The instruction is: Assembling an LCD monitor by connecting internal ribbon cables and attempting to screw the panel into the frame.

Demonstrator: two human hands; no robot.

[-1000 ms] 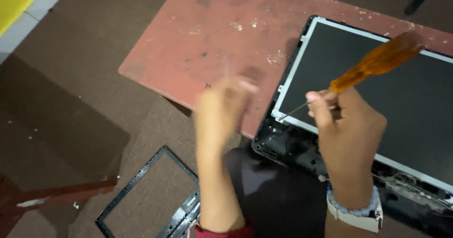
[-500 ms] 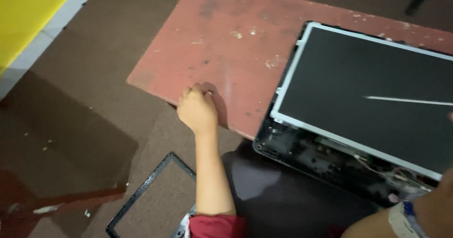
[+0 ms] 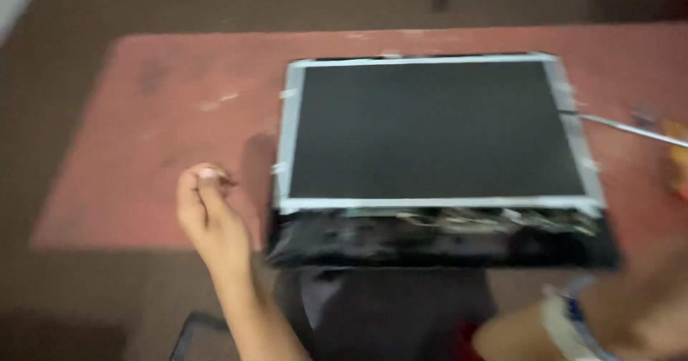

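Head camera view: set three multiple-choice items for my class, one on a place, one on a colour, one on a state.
1. Where is the left hand?
A. to the left of the display panel
B. flat on the screen
C. beyond the panel's far edge

2. What colour is the tabletop?
A. green
B. worn reddish
C. white

3. How does the display panel lie?
A. standing upright
B. face up, bezel off, silver frame bare
C. folded in half

Answers:
1. A: the hand hovers beside the panel's lower left corner, fingers curled; blur hides anything pinched in them.
2. B: bare reddish surface shows all round the panel.
3. B: the dark screen faces the camera within its metal border, with loose wiring exposed along the near edge.

The right hand is only a blur at the lower right; the screwdriver shaft lies right of the panel.
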